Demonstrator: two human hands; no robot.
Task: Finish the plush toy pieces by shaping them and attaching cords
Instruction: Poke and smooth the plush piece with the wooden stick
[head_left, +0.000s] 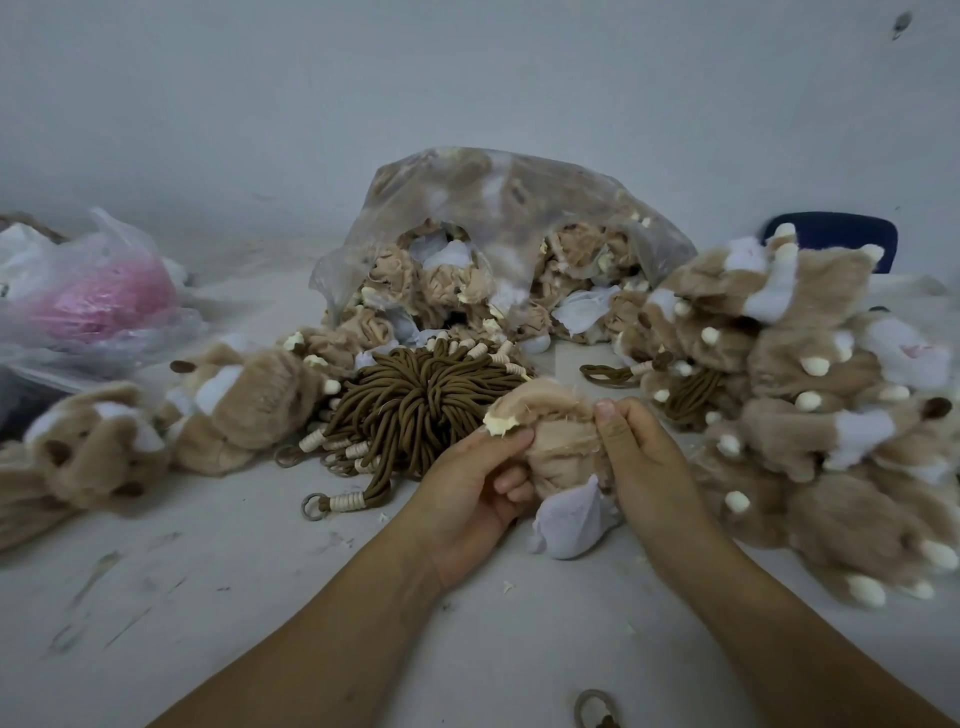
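Both hands hold one inside-out plush piece (558, 441), tan fabric with a cream tip and a white flap hanging below. My left hand (470, 499) grips its left side, thumb near the cream tip. My right hand (636, 457) pinches its right edge. Just behind lies a bundle of brown cords (415, 400) with cream wrapped ends and metal rings. A clear plastic bag (498, 218) of more inside-out pieces stands at the back.
A heap of turned furry plush pieces (810, 415) fills the right side; a few more (156, 421) lie at the left. A bag with something pink (98, 301) sits far left. One loose cord (595, 709) lies at the near edge of the white table (234, 597).
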